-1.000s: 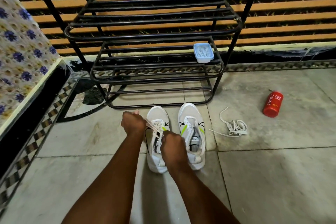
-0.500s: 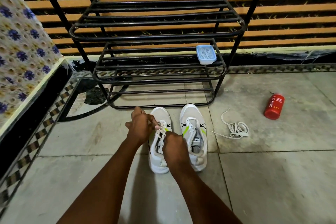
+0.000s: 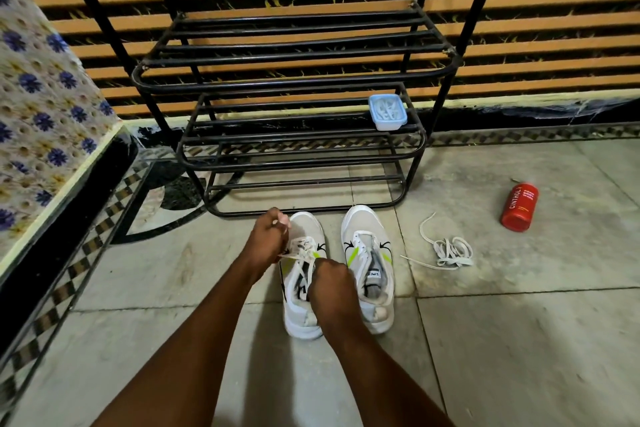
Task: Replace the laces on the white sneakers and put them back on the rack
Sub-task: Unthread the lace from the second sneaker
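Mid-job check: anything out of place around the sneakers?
A red Cinthol bottle lies on its side on the floor, right of the rack. A loose white lace sits tangled on the floor beside the unlaced sneaker.

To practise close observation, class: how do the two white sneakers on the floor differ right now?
The left sneaker is partly laced; the right sneaker has bare eyelets. The left hand and right hand hold the left sneaker's lace; the right sneaker sits untouched. Both are white with green flashes, toes toward the rack.
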Motion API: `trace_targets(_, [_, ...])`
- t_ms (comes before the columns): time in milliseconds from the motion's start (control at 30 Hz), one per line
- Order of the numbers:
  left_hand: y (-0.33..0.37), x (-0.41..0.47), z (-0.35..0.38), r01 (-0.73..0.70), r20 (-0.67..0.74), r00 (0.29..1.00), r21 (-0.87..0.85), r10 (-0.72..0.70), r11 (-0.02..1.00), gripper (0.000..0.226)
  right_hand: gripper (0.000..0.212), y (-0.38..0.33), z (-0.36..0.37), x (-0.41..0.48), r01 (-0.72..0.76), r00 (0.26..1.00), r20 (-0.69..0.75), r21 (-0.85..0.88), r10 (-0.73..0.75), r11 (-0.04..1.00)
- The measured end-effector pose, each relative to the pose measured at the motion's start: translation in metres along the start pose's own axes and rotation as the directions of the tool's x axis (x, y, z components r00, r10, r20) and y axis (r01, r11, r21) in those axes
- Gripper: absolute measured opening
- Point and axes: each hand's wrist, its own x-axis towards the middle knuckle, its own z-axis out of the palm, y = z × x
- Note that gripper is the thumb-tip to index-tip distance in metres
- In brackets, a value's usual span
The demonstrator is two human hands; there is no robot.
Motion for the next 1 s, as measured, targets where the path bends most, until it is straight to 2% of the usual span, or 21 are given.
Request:
trace_targets(67, [0.0, -0.001, -0.003, -0.141, 0.245, 0.967, 0.276, 0.072, 0.951, 0.02, 0.017, -0.001, 0.0, -0.001, -0.025, 1.0, -0.017, 0.033, 0.025, 0.999])
trace_targets(133, [-0.001, 0.005, -0.008, -0.294, 0.404, 0.912, 0.52, 0.073, 0.802, 0.013, 0.016, 0.0, 0.001, -0.001, -0.044, 0.998, -0.04, 0.056, 0.047, 0.997])
trace_targets(200, [0.0, 0.008, -0.017, -0.343, 0.459, 0.886, 0.559, 0.062, 0.755, 0.005, 0.018, -0.001, 0.0, -0.002, -0.052, 0.998, -0.04, 0.057, 0.054, 0.997])
trace_targets(267, [0.003, 0.011, -0.024, -0.389, 0.502, 0.861, 0.552, 0.079, 0.737, 0.015, 0.019, -0.002, 0.0, -0.001, -0.052, 0.997, -0.044, 0.069, 0.055, 0.996])
trace_targets(367, [0.003, 0.009, -0.025, -0.467, 0.501, 0.853, 0.6, 0.15, 0.65, 0.02, 0.02, -0.002, -0.002, -0.002, -0.052, 0.998, -0.023, 0.06, 0.054, 0.997])
trace_targets(433, [0.005, 0.005, -0.018, -0.52, 0.455, 0.853, 0.696, 0.256, 0.496, 0.019, 0.022, -0.002, -0.003, -0.002, -0.054, 0.998, -0.013, 0.058, 0.054, 0.997])
trace_targets(500, [0.003, -0.001, -0.01, -0.534, 0.385, 0.82, 0.781, 0.423, 0.324, 0.015, 0.022, -0.004, -0.005, -0.002, -0.053, 0.999, -0.002, 0.058, 0.054, 0.997])
trace_targets(533, [0.001, -0.004, -0.006, -0.513, 0.34, 0.814, 0.801, 0.471, 0.31, 0.016, 0.022, -0.004, -0.005, -0.002, -0.055, 0.998, 0.003, 0.059, 0.055, 0.997])
trace_targets(567, [-0.004, -0.006, -0.004, -0.476, 0.261, 0.831, 0.791, 0.492, 0.384, 0.02, 0.022, -0.005, -0.005, -0.002, -0.061, 0.998, 0.009, 0.062, 0.061, 0.996])
trace_targets(667, [-0.019, -0.01, -0.003, -0.255, -0.124, 0.916, 0.552, 0.381, 0.794, 0.029, 0.023, -0.006, -0.005, -0.002, -0.077, 0.997, 0.008, 0.073, 0.077, 0.994])
trace_targets(733, [-0.023, -0.009, -0.005, -0.123, -0.392, 0.892, 0.272, 0.227, 0.954, 0.026, 0.023, -0.006, -0.005, -0.002, -0.081, 0.997, 0.015, 0.064, 0.081, 0.995])
trace_targets(767, [-0.022, -0.006, -0.004, -0.078, -0.495, 0.863, 0.072, 0.103, 0.994, 0.022, 0.023, -0.006, -0.006, -0.002, -0.084, 0.996, 0.018, 0.06, 0.083, 0.995])
trace_targets(800, [-0.017, -0.002, -0.001, -0.049, -0.537, 0.841, -0.194, -0.064, 0.98, 0.018, 0.024, -0.006, -0.006, -0.002, -0.089, 0.996, 0.02, 0.053, 0.088, 0.995])
trace_targets(833, [-0.008, 0.002, 0.001, -0.043, -0.523, 0.82, -0.461, -0.232, 0.886, 0.018, 0.024, -0.006, -0.007, -0.002, -0.092, 0.996, 0.02, 0.047, 0.091, 0.995])
trace_targets(867, [-0.004, 0.009, 0.0, -0.044, -0.488, 0.796, -0.639, -0.36, 0.768, 0.02, 0.025, -0.006, -0.007, -0.002, -0.091, 0.996, 0.02, 0.038, 0.09, 0.995])
trace_targets(900, [-0.002, 0.014, -0.002, -0.052, -0.481, 0.779, -0.688, -0.402, 0.724, 0.024, 0.025, -0.006, -0.007, -0.003, -0.088, 0.996, 0.018, 0.032, 0.087, 0.996])
trace_targets(933, [-0.002, 0.016, -0.007, -0.054, -0.511, 0.782, -0.626, -0.358, 0.778, 0.025, 0.025, -0.006, -0.007, -0.003, -0.084, 0.996, 0.015, 0.027, 0.084, 0.996])
trace_targets(967, [-0.007, 0.017, -0.012, -0.066, -0.536, 0.818, -0.448, -0.209, 0.891, 0.024, 0.025, -0.007, -0.007, -0.004, -0.08, 0.997, 0.015, 0.022, 0.08, 0.997])
trace_targets(1000, [-0.009, 0.016, -0.016, -0.129, -0.48, 0.877, -0.168, 0.033, 0.977, 0.021, 0.024, -0.007, -0.007, -0.004, -0.079, 0.997, 0.014, 0.021, 0.079, 0.997])
